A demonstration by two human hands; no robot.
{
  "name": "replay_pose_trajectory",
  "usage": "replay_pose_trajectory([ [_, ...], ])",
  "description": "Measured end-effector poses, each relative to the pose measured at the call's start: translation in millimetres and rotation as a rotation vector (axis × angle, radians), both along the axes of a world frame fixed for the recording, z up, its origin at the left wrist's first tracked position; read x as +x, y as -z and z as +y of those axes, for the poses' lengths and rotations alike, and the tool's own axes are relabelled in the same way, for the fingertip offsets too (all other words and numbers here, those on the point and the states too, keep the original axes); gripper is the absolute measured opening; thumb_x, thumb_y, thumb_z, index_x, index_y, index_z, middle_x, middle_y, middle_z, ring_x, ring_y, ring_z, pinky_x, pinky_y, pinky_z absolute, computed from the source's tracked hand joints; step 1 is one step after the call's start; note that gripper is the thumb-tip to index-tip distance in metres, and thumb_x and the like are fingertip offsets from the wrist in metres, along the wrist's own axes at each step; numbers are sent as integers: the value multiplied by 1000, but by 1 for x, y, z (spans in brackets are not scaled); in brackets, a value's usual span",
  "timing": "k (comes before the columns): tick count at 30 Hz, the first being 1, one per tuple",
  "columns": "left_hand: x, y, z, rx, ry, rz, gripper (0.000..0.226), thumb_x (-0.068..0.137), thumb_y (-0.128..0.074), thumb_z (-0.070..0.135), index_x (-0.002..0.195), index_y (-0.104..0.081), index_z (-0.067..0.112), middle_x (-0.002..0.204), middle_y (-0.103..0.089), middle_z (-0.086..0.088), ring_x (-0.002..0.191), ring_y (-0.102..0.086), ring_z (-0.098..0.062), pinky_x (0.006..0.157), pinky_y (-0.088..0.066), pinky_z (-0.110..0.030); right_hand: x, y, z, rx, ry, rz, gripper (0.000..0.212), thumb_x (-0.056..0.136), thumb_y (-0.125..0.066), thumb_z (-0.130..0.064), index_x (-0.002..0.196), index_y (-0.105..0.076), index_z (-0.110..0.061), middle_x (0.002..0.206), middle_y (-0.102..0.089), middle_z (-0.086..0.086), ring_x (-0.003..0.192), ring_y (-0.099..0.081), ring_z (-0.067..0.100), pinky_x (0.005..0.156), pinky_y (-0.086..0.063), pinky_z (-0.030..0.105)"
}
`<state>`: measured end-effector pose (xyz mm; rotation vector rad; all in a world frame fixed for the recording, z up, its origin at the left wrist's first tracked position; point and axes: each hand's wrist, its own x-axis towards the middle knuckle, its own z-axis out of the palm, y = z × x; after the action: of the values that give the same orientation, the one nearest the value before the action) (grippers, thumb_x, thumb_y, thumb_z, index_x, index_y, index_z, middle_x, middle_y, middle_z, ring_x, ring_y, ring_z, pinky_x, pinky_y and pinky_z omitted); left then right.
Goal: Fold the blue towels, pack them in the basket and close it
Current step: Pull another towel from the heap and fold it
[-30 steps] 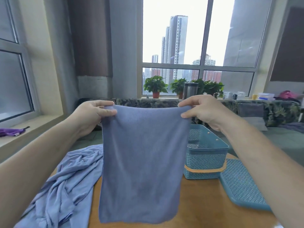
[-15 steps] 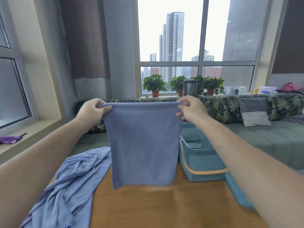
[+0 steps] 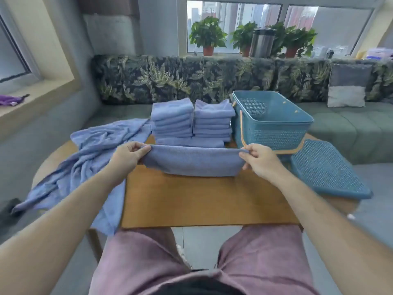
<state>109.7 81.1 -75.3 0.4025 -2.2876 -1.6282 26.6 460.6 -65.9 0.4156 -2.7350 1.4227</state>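
Note:
A blue towel point(image 3: 191, 161) is stretched between my hands, its lower part settling on the wooden table point(image 3: 202, 201). My left hand point(image 3: 127, 155) pinches its left top corner and my right hand point(image 3: 258, 159) pinches the right one. Behind it stand two stacks of folded blue towels point(image 3: 173, 118) point(image 3: 213, 120), with one more folded towel point(image 3: 191, 142) lying flat in front of them. The open teal basket point(image 3: 276, 133) with an orange handle stands at the back right. Its teal lid point(image 3: 327, 175) lies on the table to the right.
A large crumpled blue cloth point(image 3: 85, 158) hangs over the table's left edge. A leaf-patterned sofa point(image 3: 170, 77) runs behind the table, with potted plants point(image 3: 207, 37) and a metal flask point(image 3: 261, 42) on the sill. My knees sit under the near table edge.
I have lowered the towel from chest height down to the table, and the view has tipped down. The towel stacks are now visible behind it.

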Motion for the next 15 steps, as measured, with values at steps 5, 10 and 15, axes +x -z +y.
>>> replay_pose_trajectory([
  [5, 11, 68, 6, -16, -3, -148, 15, 94, -69, 26, 92, -72, 12, 75, -68, 4, 68, -60, -9, 55, -49, -17, 9, 65, 1, 61, -26, -95, 11, 98, -63, -16, 88, -61, -19, 48, -59, -17, 43, -55, 0, 49, -40, 13],
  [10, 21, 63, 7, 161, 71, -186, 39, 94, -66, 39, 85, -71, 2, 65, -66, -1, 58, -60, -11, 53, -51, -20, 5, 67, 11, -52, -115, -131, 17, 83, -65, -22, 76, -72, -8, 76, -70, -2, 73, -59, 6, 73, -42, 24],
  [15, 27, 58, 13, -32, 104, -224, 57, 100, -55, 45, 75, -70, -4, 54, -62, -17, 45, -55, -19, 48, -48, -22, 10, 70, 11, -5, -140, -126, 42, 86, -47, -24, 50, -68, -19, 60, -64, 16, 80, -64, 30, 81, -48, 32],
])
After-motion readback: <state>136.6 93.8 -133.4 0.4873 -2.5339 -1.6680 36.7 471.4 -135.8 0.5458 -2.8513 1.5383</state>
